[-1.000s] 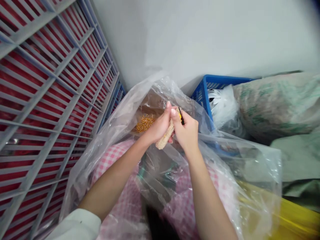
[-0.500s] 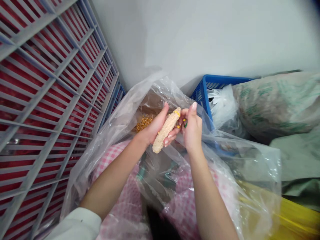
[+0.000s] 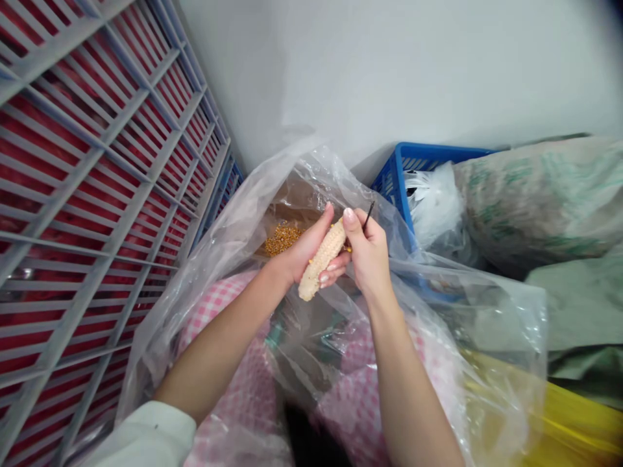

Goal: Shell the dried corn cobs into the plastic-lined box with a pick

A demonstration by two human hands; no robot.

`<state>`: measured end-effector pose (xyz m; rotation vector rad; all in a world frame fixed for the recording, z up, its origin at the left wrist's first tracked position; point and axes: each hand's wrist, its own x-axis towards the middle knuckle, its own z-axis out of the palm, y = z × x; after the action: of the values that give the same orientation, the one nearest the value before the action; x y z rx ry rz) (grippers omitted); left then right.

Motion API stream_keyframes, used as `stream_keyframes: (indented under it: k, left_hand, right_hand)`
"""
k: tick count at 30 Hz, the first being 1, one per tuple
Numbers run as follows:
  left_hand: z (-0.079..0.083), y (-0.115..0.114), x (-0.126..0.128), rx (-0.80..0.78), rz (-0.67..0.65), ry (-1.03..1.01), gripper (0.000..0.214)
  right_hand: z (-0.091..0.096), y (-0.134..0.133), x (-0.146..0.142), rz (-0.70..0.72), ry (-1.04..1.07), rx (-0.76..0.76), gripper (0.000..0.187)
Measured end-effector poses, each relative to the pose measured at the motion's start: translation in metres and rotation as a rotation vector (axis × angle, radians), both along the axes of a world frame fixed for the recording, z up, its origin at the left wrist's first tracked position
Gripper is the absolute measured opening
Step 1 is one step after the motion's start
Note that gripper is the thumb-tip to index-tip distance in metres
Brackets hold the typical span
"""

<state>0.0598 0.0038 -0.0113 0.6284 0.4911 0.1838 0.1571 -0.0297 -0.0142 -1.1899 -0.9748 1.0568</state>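
One nearly stripped corn cob (image 3: 322,259) lies in the left hand (image 3: 296,254), its curled fingers (image 3: 335,264) wrapped round it — the right hand (image 3: 370,256) pinches one thin black pick (image 3: 368,215) just beside the cob, and one pile of corn kernels (image 3: 282,240) sits beyond, inside the clear plastic bag (image 3: 311,174).

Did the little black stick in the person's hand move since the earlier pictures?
Yes. The thin black pick in the right hand has moved rightward, closer to the blue crate, which stays put in view.
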Motion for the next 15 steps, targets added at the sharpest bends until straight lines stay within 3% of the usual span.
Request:
stream_keyframes:
  k: [10, 15]
  left_hand:
    - [0.0067, 0.0014, -0.0011, 0.014, -0.036, 0.014, 0.082]
    - [0.0083, -0.0009, -0.0005, 0.005, 0.015, 0.047, 0.082]
  right_hand:
    - [-0.0008, -0.0003, -0.0024, 0.002, 0.078, -0.115, 0.045]
    - [-0.0043, 0.0006, -0.0032, 0.000, 0.044, -0.067, 0.045]
